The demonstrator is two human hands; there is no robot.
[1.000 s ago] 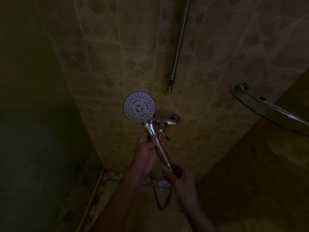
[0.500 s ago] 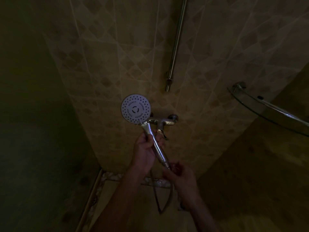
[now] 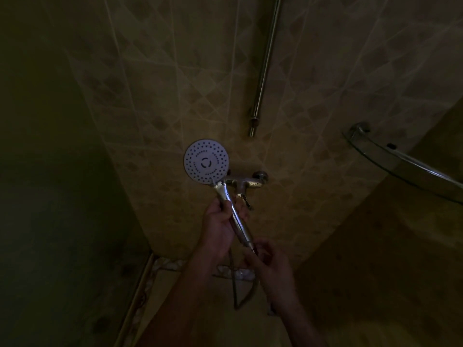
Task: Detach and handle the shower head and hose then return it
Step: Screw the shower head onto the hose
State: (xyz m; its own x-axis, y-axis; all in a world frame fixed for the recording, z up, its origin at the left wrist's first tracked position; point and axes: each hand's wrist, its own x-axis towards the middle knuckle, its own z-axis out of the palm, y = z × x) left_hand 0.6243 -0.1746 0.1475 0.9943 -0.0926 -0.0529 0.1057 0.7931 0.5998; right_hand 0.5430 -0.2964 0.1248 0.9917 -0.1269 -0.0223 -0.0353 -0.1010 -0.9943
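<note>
Here, in the dim head view, the shower head (image 3: 206, 161) is held up in front of the tiled wall (image 3: 175, 83), its round pale face with rings of dark nozzle holes turned toward the camera. Its chrome handle (image 3: 234, 216) slants down and to the right from the face.

The left hand (image 3: 220, 226) reaches up from the lower middle on a bare forearm and is wrapped round the upper part of the handle, thumb on the near side, fingers curled behind it. The right hand (image 3: 271, 264) comes in from the lower right, lower than the left, with its fingertips pinching the bottom end of the handle where the hose (image 3: 235, 284) joins it; whether it grips the nut or the hose itself is too dark to tell. The hose hangs below the hands in a loose loop toward the floor (image 3: 200, 309).

Just behind the handle, the wall mixer tap (image 3: 246, 182) sits on the tiles, its lever pointing down beside the left hand's fingers. Above it a metal riser rail (image 3: 265, 61) runs up the wall, apart from the shower head. At the right edge a curved glass corner shelf (image 3: 400, 161) with a metal bracket juts out from the wall
</note>
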